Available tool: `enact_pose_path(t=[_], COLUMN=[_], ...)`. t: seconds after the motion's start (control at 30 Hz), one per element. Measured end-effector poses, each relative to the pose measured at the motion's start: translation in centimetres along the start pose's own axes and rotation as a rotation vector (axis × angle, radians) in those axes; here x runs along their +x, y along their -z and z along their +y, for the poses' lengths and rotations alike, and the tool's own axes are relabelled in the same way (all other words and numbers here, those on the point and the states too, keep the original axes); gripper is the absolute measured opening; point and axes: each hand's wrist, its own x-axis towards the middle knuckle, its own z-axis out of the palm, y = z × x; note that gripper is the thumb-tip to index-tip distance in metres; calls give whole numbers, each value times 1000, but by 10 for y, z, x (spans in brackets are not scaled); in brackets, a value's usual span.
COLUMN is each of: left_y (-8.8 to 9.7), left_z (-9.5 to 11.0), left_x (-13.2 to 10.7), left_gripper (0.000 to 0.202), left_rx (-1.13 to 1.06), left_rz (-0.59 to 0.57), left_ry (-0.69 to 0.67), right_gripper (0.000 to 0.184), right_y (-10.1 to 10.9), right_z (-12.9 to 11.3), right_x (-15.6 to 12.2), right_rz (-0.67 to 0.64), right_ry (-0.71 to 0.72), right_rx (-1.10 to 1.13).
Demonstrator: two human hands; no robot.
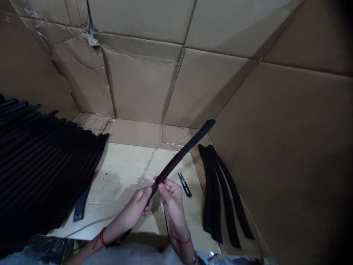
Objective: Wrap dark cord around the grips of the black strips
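A long, slightly curved black strip [179,154] slants up to the right across the middle of the head view. My left hand [138,204] is closed round its lower part, thumb on top. Just beside it, my right hand [171,197] pinches the same strip between thumb and fingers. Below the right hand hangs a thin dark cord or strip [167,224]; what it joins to is hidden. To the right of my right hand, small black thread snips [185,185] lie on the pale table [124,169].
A big pile of similar black strips [46,165] fills the left side. Several more curved strips [220,191] lie along the right edge. One strip end with a hole [79,208] sticks out beneath the pile. Cardboard walls [143,81] enclose the back and right.
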Motion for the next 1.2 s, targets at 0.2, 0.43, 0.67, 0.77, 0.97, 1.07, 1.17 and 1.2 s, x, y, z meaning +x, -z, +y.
enact_pose_path(t=[0.2, 0.43, 0.67, 0.77, 0.97, 1.07, 1.17, 1.2], left_y=[4, -5, -17, -15, -7, -4, -3, -2], left_z=[15, 36, 9, 11, 29, 31, 33, 35], left_x=[-4, 3, 1, 1, 8, 11, 11, 11], left_gripper=[54, 47, 54, 54, 45, 42, 44, 44], left_rx=[21, -17, 26, 40, 0, -58, -133, -149], left_rz=[-32, 4, 45, 35, -20, -69, -107, -110], left_ry=[-45, -47, -46, -68, -83, -29, 18, 23], right_gripper=[44, 34, 43, 42, 39, 31, 32, 39], right_y=[-5, -15, -3, -1, -11, -18, -14, -9], right_z=[5, -1, 13, 12, 2, 2, 6, 9], right_x=[-3, -10, -13, -12, -17, -24, -30, -32], right_rz=[8, -23, 74, 54, -1, 0, 48, 74], right_ry=[8, 25, 90, 93, 75, 92, 116, 111], right_rx=[-27, -49, -34, -58, -102, -143, -190, -203])
